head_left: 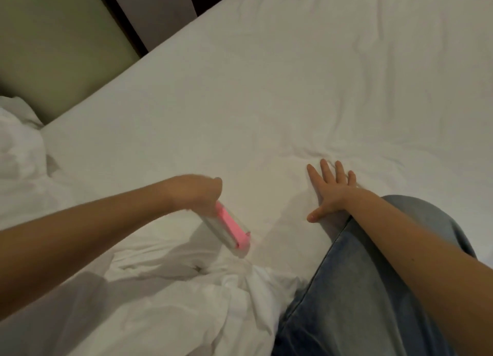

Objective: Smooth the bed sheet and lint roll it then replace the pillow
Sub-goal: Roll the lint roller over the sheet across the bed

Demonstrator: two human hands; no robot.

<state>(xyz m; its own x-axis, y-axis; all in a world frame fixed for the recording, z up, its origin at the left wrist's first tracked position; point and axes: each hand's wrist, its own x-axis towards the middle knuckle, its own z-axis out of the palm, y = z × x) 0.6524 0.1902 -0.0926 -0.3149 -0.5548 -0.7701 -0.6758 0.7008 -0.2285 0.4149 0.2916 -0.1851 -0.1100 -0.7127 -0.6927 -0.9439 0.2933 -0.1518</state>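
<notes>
A white bed sheet point(266, 94) covers the mattress, with creases running across its right half. My left hand point(194, 194) grips a pink and white lint roller point(229, 229), whose roll lies low over the sheet near the front. My right hand point(329, 191) rests flat on the sheet with fingers spread, just right of the roller. A white pillow point(18, 142) lies bunched at the left edge, partly cut off by the frame.
A rumpled white duvet point(160, 302) is heaped at the front left. My knee in blue jeans point(360, 289) rests on the bed at the front right. A pale padded headboard point(58, 43) stands behind the mattress at the upper left.
</notes>
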